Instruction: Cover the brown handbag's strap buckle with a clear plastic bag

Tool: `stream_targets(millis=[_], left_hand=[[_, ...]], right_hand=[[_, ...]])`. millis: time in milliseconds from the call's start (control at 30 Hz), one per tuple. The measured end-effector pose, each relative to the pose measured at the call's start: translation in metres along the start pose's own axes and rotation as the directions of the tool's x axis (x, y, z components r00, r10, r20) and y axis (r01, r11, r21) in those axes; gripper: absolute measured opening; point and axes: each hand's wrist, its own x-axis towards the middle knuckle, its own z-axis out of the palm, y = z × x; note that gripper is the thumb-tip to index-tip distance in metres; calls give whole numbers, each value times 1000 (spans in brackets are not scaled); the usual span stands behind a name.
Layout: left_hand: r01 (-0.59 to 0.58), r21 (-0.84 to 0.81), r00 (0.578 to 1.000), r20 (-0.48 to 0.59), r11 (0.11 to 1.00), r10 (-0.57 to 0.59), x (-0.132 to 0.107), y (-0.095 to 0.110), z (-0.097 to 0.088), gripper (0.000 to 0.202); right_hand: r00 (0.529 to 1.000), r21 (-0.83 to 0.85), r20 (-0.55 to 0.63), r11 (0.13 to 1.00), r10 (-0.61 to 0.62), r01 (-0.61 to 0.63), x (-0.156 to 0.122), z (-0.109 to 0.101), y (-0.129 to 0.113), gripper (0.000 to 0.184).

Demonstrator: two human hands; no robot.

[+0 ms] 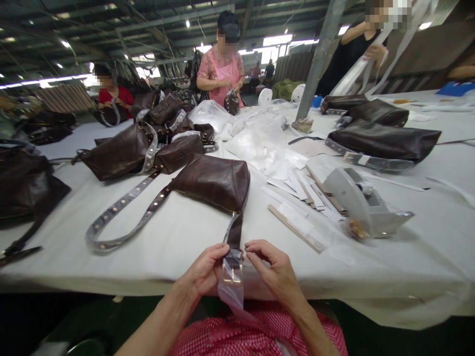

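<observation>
A dark brown leather handbag (215,180) lies on the table in front of me, with its studded strap (111,237) looped out to the left under clear plastic. From its near end a short strap (234,232) runs toward me and ends in a gold-coloured buckle (232,273). Clear plastic film (232,295) covers the buckle and hangs past the table edge. My left hand (210,267) grips this strap just above the buckle, thumb on top. Just right of the strap, my right hand (272,267) is curled with thumb and forefinger nearly together; anything between them is too small to make out.
A tape dispenser (352,202) stands at right beside cardboard strips (297,227). Loose plastic bags (260,143) lie mid-table. More brown bags are piled at left (118,151) and right (386,141). A metal post (315,59) rises behind. Several co-workers stand beyond, one in a pink apron (222,79).
</observation>
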Motion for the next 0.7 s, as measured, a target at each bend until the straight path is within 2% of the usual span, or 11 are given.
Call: stream_targets(millis=[167,267,500,700], left_hand=[[-17,-15,1000,-12,1000,17,2,-2,-3,14],[-32,1,999,-10,999,32,1,-4,-2,15],[-23,32,999,-25,999,24,-2,-4,2,18],[9,10,1000,-20,1000,-9,-2,-3,0,19]], right_hand=[[988,-116,41,981,-149,153,0,1,-4,12],[979,-180,68,963,-194,203,-1,2,-6,14],[965,-258,179,938,-191,233,1,1,-9,12],[976,-286,101,934,-191,213,0,10,-2,14]])
